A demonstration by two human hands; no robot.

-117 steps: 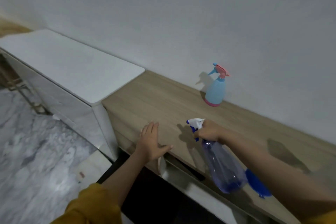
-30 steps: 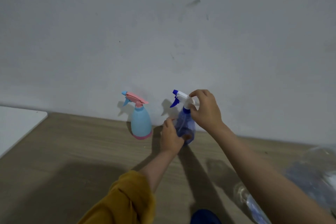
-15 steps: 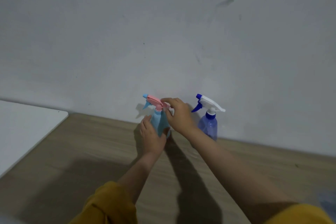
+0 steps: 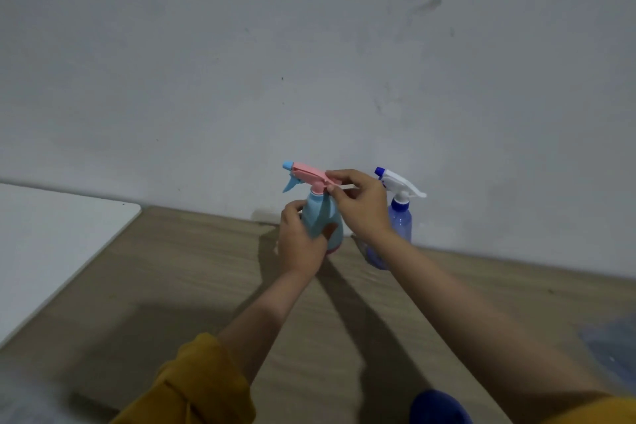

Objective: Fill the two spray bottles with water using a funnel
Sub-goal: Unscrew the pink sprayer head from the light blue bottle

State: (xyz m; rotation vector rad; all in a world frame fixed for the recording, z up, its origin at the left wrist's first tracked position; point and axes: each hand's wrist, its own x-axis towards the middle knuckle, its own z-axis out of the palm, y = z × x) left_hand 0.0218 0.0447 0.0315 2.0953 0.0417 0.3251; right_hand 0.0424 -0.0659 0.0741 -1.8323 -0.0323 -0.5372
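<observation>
While my left hand grips the body of the light blue bottle at the table's far edge, my right hand pinches its pink sprayer. The purple bottle stands just beside, to the right.

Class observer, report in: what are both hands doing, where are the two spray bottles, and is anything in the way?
Left hand grips light blue bottle; right hand pinches its pink sprayer top. Purple bottle stands right of it, capped. Nothing in the way.
</observation>
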